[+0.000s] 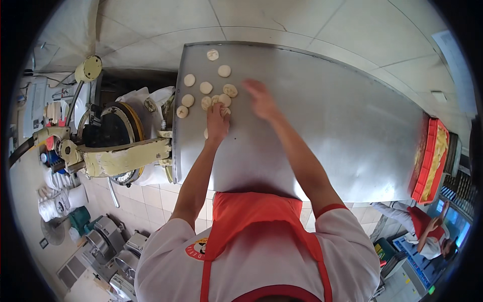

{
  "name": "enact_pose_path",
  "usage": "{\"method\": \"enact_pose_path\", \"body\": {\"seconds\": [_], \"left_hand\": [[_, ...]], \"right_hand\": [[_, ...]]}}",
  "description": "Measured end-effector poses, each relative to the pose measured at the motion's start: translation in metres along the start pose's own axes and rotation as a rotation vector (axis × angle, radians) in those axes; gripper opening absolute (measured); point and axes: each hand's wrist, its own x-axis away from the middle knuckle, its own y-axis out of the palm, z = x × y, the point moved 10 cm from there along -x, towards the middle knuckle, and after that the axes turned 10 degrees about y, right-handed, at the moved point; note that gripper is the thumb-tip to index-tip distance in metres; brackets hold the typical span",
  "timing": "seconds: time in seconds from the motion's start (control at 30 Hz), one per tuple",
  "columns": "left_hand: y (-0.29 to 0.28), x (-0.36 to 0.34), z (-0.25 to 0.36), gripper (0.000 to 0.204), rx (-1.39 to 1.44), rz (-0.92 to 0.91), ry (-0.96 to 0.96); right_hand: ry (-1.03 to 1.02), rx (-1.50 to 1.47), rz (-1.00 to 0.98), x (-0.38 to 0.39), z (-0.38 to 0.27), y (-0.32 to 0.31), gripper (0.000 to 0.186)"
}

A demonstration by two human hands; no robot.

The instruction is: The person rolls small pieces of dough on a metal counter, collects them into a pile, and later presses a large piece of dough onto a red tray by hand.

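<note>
Dough rounds point(206, 88), pale and flat, lie loosely spread on the left part of a bare metal table point(327, 121); most sit singly, while a few crowd together and touch near the left hand point(218, 123); one more shows partly beside that wrist. The left hand bends its fingers down onto this cluster, touching it; whether they pinch a round or only press on it, I cannot tell. The right hand point(260, 99) is over the table, just to the right of the rounds; it is blurred, its fingers seemingly stretched out, so I cannot tell how wide or narrow its grip is.

At the table's right end stands a red crate point(426, 163), long and shallow-looking from here; something yellowish point(440, 151) fills much of its inside, too unclear to name. Left of the table, a cream-painted machine arm point(121, 158) reaches toward the table edge; behind it sits a dark round pan with a yellow rim point(137, 123), white cloth or bags point(160, 95) bunched next to it; farther down that side are steel bowls point(96, 243) among machines, their contents hidden. A red apron point(256, 211) covers the person's front; at the far right is a co-worker point(427, 229), well apart from the dough.
</note>
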Motion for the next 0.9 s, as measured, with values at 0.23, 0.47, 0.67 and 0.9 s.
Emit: {"method": "enact_pose_path", "body": {"seconds": [0.23, 0.47, 0.67, 0.9], "left_hand": [[0.010, 0.041, -0.037, 0.032, 0.947, -0.109, -0.144], [0.036, 0.086, 0.051, 0.024, 1.003, -0.669, 0.067], [0.062, 0.142, 0.075, 0.016, 0.411, -0.381, 0.505], [0.123, 0.181, 0.150, 0.076, -0.177, -0.490, 0.995]], "right_hand": [[0.104, 0.136, -0.144, -0.044, -0.037, 0.056, 0.037], [0.720, 0.086, 0.371, 0.138, 0.070, -0.105, 0.022], [0.838, 0.346, 0.522, 0.372, 0.085, -0.153, 0.027], [0.970, 0.518, 0.381, 0.405, 0.072, -0.112, 0.078]]}}
